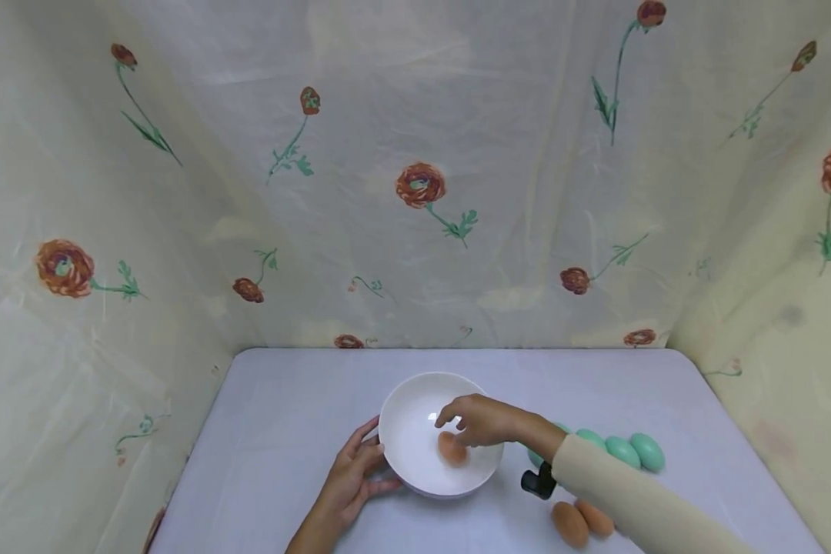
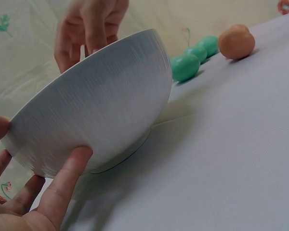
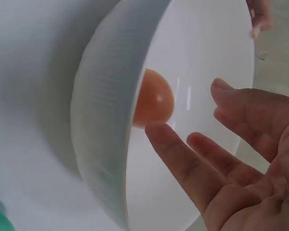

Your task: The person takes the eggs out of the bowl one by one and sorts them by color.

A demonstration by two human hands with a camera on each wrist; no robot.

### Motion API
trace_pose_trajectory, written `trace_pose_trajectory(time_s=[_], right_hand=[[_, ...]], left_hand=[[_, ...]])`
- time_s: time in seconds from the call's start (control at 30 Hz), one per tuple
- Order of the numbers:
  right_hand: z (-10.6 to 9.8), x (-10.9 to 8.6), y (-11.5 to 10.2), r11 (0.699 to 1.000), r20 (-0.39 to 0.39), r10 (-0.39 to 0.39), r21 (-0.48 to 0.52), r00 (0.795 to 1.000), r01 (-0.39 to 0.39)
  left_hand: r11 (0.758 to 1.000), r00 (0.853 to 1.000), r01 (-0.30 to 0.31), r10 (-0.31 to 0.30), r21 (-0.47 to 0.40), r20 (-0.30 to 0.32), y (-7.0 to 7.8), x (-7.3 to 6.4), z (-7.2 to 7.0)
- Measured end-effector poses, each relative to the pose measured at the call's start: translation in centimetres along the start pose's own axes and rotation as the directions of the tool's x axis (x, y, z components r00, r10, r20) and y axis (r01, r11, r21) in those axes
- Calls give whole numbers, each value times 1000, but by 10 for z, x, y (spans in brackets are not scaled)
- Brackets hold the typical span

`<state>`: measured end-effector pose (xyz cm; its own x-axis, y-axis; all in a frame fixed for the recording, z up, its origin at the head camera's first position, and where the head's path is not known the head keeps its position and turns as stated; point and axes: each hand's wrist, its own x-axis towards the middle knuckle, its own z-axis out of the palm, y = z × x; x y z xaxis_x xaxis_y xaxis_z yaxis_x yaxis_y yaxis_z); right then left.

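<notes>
A white bowl (image 1: 412, 462) stands on the table with one brown egg (image 1: 452, 448) lying inside it. My left hand (image 1: 349, 477) holds the bowl at its left side; spread fingertips (image 2: 79, 156) rest against the outer wall and one digit meets the rim. Over the bowl's right part is my right hand (image 1: 481, 419), its fingers apart and only loosely bent. In the right wrist view, one fingertip (image 3: 156, 130) is close beside the egg (image 3: 156, 98); whether they touch, I cannot tell. The bowl wall hides part of the egg there.
Several green eggs (image 1: 647, 452) lie on the white table (image 1: 305, 385) to the right of the bowl, partly behind the right forearm. Two brown eggs (image 1: 570, 525) lie nearer the front. A black wrist camera (image 1: 538, 482) sits under the right wrist. Flowered cloth (image 1: 360, 231) surrounds the table.
</notes>
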<state>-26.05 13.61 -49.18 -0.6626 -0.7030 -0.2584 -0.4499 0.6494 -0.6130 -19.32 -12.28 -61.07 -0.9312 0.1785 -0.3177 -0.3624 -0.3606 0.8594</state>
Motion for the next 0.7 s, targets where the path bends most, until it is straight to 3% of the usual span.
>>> trace_pose_trajectory(time_s=[0.33,0.53,0.7], right_hand=[[25,22,-8,985,46,20,-173,999,-12],[31,38,-11,956,102,-34,-287,994,62],[32,44,-10,942,111,-108,-306,988,138]], left_hand=[[1000,1000,-7,7,9,27,0,-1,0],[1000,1000,0,0,9,19,0,-1,0],[1000,1000,-7,7,1,20,1,-2,0]])
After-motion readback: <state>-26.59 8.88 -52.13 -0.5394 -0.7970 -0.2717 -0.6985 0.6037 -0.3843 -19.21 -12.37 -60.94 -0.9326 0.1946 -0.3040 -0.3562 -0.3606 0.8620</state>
